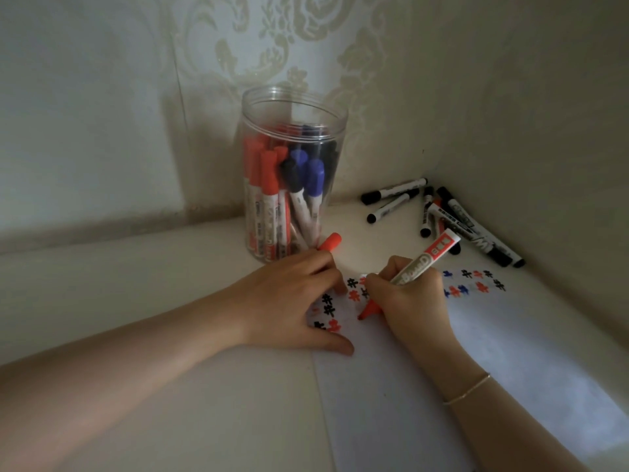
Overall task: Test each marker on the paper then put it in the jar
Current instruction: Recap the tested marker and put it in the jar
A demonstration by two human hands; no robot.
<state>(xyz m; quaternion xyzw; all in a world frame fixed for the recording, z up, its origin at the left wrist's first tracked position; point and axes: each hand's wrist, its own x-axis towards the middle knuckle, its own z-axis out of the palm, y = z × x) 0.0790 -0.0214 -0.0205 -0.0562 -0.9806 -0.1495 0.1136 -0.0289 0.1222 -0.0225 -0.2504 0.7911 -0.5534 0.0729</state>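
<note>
Paper [442, 386] nearest — jar [293, 107] (clear) holds markers [272, 185].

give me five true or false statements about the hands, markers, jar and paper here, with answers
1. The right hand holds a red marker with its tip on the paper. True.
2. The left hand holds a blue cap. False: the cap is red.
3. The jar lies on its side. False: it stands upright.
4. Loose black markers lie right of the jar. True.
5. The paper is blank. False: it bears red, black and blue marks.
</note>
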